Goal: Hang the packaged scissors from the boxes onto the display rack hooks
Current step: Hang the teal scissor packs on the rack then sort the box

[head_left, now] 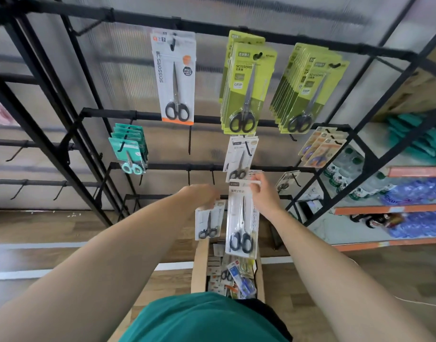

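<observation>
**Two scissor packs up at the rack**

My right hand (262, 193) pinches the top of a large white scissor pack (241, 218), raised just below a hook (248, 148) already holding similar packs. My left hand (202, 195) grips a smaller scissor pack (208, 222) by its top. The open cardboard box (199, 265) of packs sits below on the floor.

The display rack (147, 117) is black metal with a matt finish, and behind it stands a translucent ribbed plastic sheet (128, 70). The large scissors pack (241, 218) held in the right hand (265, 193) is glossy clear plastic over white card (light glints on its blister). The green packs (249, 90) look like matt printed card. The near box (199, 265) is plain brown cardboard, the floor (51, 233) smooth wood-grain, and the shirt (207, 319) soft green cloth.
</observation>
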Demonstrator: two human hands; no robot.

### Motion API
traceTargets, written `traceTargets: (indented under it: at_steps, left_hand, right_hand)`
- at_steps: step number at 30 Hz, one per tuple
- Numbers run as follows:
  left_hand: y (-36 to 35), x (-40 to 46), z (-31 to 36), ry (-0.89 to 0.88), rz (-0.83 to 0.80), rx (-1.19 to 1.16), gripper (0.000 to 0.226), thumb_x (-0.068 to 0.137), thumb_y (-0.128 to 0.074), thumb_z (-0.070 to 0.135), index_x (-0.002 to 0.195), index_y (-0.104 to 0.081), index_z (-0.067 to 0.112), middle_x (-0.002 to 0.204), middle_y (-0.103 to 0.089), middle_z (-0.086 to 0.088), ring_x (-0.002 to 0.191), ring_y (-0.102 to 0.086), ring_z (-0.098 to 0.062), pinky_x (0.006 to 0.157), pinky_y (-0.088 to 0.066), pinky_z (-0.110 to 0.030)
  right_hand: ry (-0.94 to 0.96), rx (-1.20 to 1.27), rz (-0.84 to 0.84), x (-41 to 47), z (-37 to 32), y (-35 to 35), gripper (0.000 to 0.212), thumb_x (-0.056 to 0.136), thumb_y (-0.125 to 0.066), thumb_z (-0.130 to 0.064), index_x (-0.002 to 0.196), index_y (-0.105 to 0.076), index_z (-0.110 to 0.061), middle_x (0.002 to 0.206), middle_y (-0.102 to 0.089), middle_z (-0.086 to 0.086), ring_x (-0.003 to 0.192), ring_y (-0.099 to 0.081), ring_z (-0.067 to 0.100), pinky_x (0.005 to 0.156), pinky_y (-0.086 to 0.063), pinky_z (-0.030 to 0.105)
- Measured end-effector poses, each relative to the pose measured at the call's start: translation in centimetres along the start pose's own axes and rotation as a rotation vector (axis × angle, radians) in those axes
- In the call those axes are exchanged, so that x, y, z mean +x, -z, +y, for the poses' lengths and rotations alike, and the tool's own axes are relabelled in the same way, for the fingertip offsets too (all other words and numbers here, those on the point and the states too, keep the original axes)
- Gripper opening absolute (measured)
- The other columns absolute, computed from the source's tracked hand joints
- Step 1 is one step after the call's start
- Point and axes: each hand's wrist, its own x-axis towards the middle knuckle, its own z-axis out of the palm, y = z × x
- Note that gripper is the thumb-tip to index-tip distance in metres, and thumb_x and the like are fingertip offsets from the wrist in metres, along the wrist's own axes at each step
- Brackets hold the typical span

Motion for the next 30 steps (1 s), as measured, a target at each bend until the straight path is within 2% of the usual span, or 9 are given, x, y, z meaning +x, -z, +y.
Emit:
traceTargets:
  at_steps: [3, 7, 10, 13, 19, 22, 25, 28, 30]
  left_hand:
    - [0.6, 0.1, -0.3, -0.025, 0.012, 0.010, 0.042, 0.099, -0.053, 0.019, 0.141, -0.049, 0.019, 0.129, -0.059, -0.003, 0.110, -0.060, -0.024, 0.096, -0.050, -0.038]
    - [1.3, 1.1, -0.9, -0.037, 0.074, 0.029, 0.044, 0.099, -0.050, 0.019, 0.143, -0.047, 0.023, 0.123, -0.063, -0.002, 0.103, -0.063, -0.024, 0.089, -0.055, -0.038]
    - [2.1, 1.8, -1.0, -0.025, 0.123, 0.009, 0.044, 0.099, -0.049, 0.018, 0.141, -0.048, 0.027, 0.122, -0.064, -0.002, 0.102, -0.064, -0.026, 0.087, -0.056, -0.040]
    - [3.3, 1.9, -0.7, -0.035, 0.158, 0.034, 0.037, 0.099, -0.049, 0.016, 0.136, -0.054, 0.020, 0.125, -0.063, -0.005, 0.105, -0.063, -0.028, 0.087, -0.055, -0.042]
    - [5.0, 2.4, -0.1, -0.023, 0.237, 0.069, 0.029, 0.100, -0.046, 0.012, 0.126, -0.057, 0.017, 0.117, -0.063, -0.007, 0.101, -0.063, -0.030, 0.081, -0.052, -0.040]
    - [5.5, 2.6, 0.0, 0.026, 0.227, 0.048, 0.028, 0.098, -0.045, 0.012, 0.122, -0.059, 0.016, 0.120, -0.062, -0.006, 0.105, -0.061, -0.029, 0.075, -0.044, -0.035]
    - [5.7, 2.6, 0.2, 0.064, 0.209, 0.019, 0.033, 0.097, -0.045, 0.010, 0.127, -0.057, 0.016, 0.124, -0.061, -0.006, 0.106, -0.061, -0.029, 0.074, -0.041, -0.034]
    - [5.9, 2.6, 0.5, 0.045, 0.186, 0.036, 0.033, 0.098, -0.044, 0.009, 0.128, -0.057, 0.014, 0.123, -0.061, -0.006, 0.104, -0.061, -0.029, 0.074, -0.044, -0.034]
    - [6.0, 2.7, 0.5, 0.031, 0.181, 0.042, 0.029, 0.098, -0.045, 0.009, 0.124, -0.059, 0.012, 0.117, -0.062, -0.007, 0.093, -0.060, -0.027, 0.070, -0.046, -0.034]
  right_hand:
    - [-0.004, -0.038, 0.010, 0.7, 0.2, -0.2, 0.023, 0.106, -0.039, -0.022, 0.124, -0.050, -0.013, 0.107, -0.058, 0.006, 0.085, -0.056, 0.021, 0.064, -0.039, 0.031]
    - [0.002, -0.036, 0.081, 1.6, -0.2, 0.1, 0.018, 0.108, -0.034, -0.021, 0.115, -0.050, -0.019, 0.091, -0.055, 0.001, 0.071, -0.051, 0.012, 0.053, -0.033, 0.028]
    - [0.029, -0.035, 0.099, 2.9, -0.6, 0.6, 0.017, 0.107, -0.032, -0.022, 0.104, -0.048, -0.021, 0.085, -0.054, -0.001, 0.075, -0.053, 0.020, 0.056, -0.035, 0.031]
    - [0.029, -0.045, 0.120, 4.6, -1.3, 1.2, 0.020, 0.108, -0.030, -0.025, 0.103, -0.049, -0.021, 0.087, -0.058, -0.001, 0.078, -0.055, 0.022, 0.063, -0.041, 0.035]
    - [0.084, -0.099, 0.121, 6.7, -2.1, 2.2, 0.017, 0.108, -0.032, -0.022, 0.101, -0.046, -0.019, 0.090, -0.054, -0.001, 0.072, -0.049, 0.016, 0.054, -0.029, 0.030]
    - [0.084, -0.131, 0.096, 7.9, -2.4, 2.3, 0.013, 0.105, -0.034, -0.014, 0.107, -0.047, -0.016, 0.096, -0.056, 0.005, 0.080, -0.051, 0.024, 0.063, -0.034, 0.032]
    - [0.055, -0.153, 0.062, 9.0, -2.5, 2.1, 0.022, 0.103, -0.037, -0.012, 0.122, -0.049, -0.012, 0.108, -0.062, 0.012, 0.090, -0.057, 0.030, 0.070, -0.041, 0.034]
    - [-0.138, -0.155, -0.005, 9.4, -2.7, 2.1, 0.044, 0.105, -0.042, -0.030, 0.140, -0.034, -0.003, 0.121, -0.061, 0.017, 0.101, -0.063, 0.034, 0.070, -0.046, 0.038]
    - [-0.279, -0.161, -0.096, 9.3, -2.3, 2.2, 0.059, 0.103, -0.048, -0.029, 0.147, -0.021, 0.001, 0.120, -0.061, 0.017, 0.098, -0.065, 0.032, 0.068, -0.050, 0.038]
